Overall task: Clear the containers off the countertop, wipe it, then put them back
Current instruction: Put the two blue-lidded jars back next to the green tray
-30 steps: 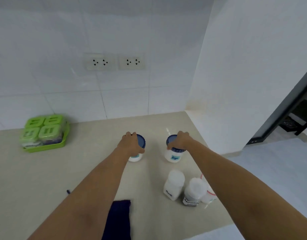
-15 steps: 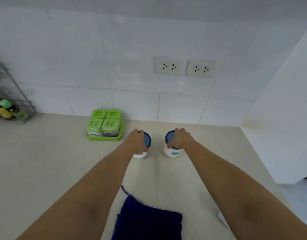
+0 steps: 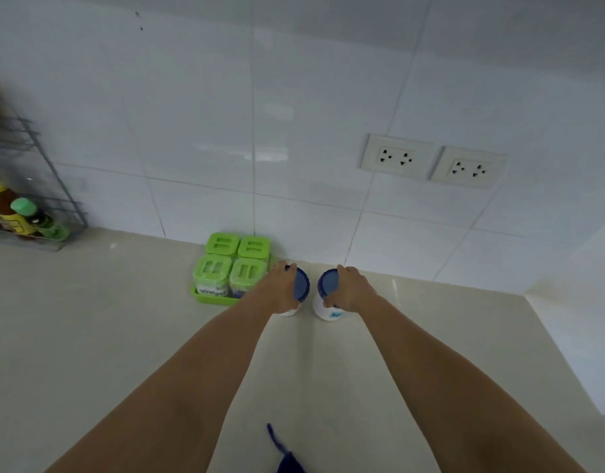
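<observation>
Head view shows your left hand (image 3: pixel 281 291) gripping the lid of a blue-lidded white jar (image 3: pixel 300 285), and your right hand (image 3: pixel 349 290) gripping a second jar (image 3: pixel 325 302) just beside it on the worktop (image 3: pixel 89 329). Just left of your left hand sits a green tray (image 3: pixel 212 298) of green-lidded containers (image 3: pixel 231 264). Near your forearms lies a dark blue cloth (image 3: pixel 287 455).
</observation>
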A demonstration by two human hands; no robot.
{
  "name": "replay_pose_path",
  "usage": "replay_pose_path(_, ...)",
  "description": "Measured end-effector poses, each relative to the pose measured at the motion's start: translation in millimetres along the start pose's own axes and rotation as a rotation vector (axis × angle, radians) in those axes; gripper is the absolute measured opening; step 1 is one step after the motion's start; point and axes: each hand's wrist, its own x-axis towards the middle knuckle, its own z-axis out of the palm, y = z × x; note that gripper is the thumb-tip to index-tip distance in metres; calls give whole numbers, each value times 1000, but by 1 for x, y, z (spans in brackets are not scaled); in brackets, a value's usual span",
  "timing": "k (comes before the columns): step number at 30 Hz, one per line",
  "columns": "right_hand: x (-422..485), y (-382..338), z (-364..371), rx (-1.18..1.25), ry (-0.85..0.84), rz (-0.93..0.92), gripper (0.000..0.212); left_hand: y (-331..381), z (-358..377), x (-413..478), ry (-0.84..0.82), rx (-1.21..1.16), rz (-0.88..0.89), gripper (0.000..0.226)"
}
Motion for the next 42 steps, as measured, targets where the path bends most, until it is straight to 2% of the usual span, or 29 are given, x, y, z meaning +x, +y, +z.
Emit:
replay_pose_path(6, 36, -10, 4, 17, 43, -28, 63, -6, -7, 43, -14, -55, 15, 70)
replay_pose_path(17, 77, -12, -2, 42, 94, -18, 60, -16, -18, 89, -59, -117, 5, 58)
replay_pose_path(27, 85, -17, -3, 20, 109, 40, 64, -18, -16, 96, -1, -125, -27, 62)
replay_pose_path(32, 89, -18, 0, 16, 139, 69, 66, -18, -10, 98, 22, -76, -47, 77)
replay_pose_path(38, 94, -16, 1, 22, 140, 62, 70, -20, -9, 100, -12, -59, -70, 81)
replay_pose_path(42, 90, -14, 0, 47, 129, 34, 72, -19, -8, 96, 1, 48, -77, 82)
